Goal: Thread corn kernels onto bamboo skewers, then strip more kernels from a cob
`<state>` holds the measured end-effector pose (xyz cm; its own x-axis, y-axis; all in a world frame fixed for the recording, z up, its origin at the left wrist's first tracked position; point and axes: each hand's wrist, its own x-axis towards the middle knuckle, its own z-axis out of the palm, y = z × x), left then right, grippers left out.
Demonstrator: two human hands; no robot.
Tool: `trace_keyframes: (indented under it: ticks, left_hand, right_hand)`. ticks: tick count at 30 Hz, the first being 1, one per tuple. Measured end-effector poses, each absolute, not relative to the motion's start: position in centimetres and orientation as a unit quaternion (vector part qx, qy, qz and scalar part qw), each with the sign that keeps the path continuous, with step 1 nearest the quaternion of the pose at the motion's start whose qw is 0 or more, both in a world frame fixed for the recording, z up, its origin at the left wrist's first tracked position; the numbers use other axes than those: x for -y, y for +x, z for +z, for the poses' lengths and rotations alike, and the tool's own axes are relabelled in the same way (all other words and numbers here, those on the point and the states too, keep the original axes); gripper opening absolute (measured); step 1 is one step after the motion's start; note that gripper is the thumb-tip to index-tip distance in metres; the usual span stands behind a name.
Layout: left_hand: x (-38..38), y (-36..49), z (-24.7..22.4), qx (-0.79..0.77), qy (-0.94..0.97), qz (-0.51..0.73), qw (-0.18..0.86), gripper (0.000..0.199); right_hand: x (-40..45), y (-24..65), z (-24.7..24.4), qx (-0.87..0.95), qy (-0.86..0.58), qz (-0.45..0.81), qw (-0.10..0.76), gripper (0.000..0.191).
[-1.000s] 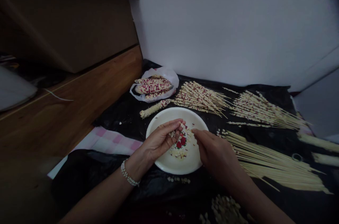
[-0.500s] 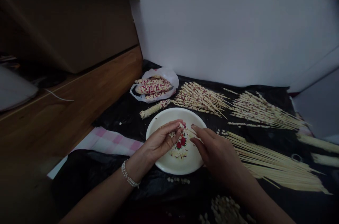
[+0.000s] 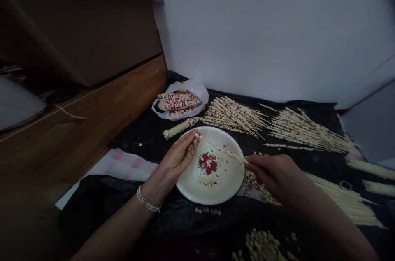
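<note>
A thin skewer (image 3: 228,152) partly threaded with pale corn kernels slants across the white bowl (image 3: 191,193). My right hand (image 3: 268,170) pinches its right end beside the bowl's rim. Over the bowl's left side, my left hand (image 3: 182,154) is closed, with a few kernels (image 3: 197,135) showing at its fingertips by the skewer's other end. How many kernels it holds is hidden. Loose kernels and bits (image 3: 208,181) lie in the bowl near a printed red flower pattern (image 3: 208,163).
Behind the bowl are a bag of speckled corn cobs (image 3: 179,102), a partly stripped cob (image 3: 181,128) and two piles of threaded skewers (image 3: 231,115). Bare skewers (image 3: 345,201) lie at right. Loose kernels (image 3: 262,244) are near the front. A cardboard box (image 3: 92,34) stands at left.
My right hand has moved right, out past the bowl's rim, and the threaded skewer now shows between my hands. My left hand has shifted left and slightly up.
</note>
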<state>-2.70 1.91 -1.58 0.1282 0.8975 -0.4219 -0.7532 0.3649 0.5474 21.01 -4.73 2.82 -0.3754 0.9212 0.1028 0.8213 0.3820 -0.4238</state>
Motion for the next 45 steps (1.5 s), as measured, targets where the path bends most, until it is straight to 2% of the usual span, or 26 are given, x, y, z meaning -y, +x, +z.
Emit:
trace_keyframes:
  ticks: [9,19,23,26,28,31,34,39,45]
  left_hand:
    - [-1.6,-2.6,-1.3,-0.370,0.118,0.569,0.725,0.012]
    - [-1.0,-2.1,-2.0,-0.377,0.144,0.496,0.769,0.007]
    - [-1.3,-2.1,-1.8,-0.377,0.122,0.496,0.773,0.007]
    - [-0.7,-1.5,-2.2,-0.369,0.118,0.478,0.788,0.006]
    - [0.0,-1.1,-2.4,-0.353,0.146,0.446,0.809,0.008]
    - [1.0,-0.9,-2.0,-0.320,0.262,0.370,0.832,0.023]
    - [1.5,-1.1,-1.5,-0.344,0.430,0.344,0.761,0.038]
    - [1.6,-1.5,-1.3,-0.370,0.647,0.264,0.612,0.035]
    - [3.3,-1.5,-0.5,-0.332,0.878,0.098,0.331,0.045]
  right_hand:
    - [4.9,19.4,2.4,0.797,-0.554,0.163,0.176,0.032]
    - [4.3,19.6,1.9,0.804,-0.551,0.135,0.175,0.027]
    - [4.2,19.9,2.1,0.804,-0.563,0.091,0.170,0.027]
    - [4.3,19.1,1.6,0.814,-0.557,0.022,0.163,0.038]
    - [4.4,18.5,1.1,0.827,-0.545,0.001,0.140,0.035]
    - [4.5,18.0,0.5,0.825,-0.553,0.024,0.111,0.025]
    - [4.6,18.4,0.4,0.803,-0.587,0.017,0.101,0.026]
    - [4.6,19.0,0.8,0.786,-0.609,0.012,0.101,0.026]
    - [4.3,19.1,0.6,0.789,-0.603,0.024,0.110,0.027]
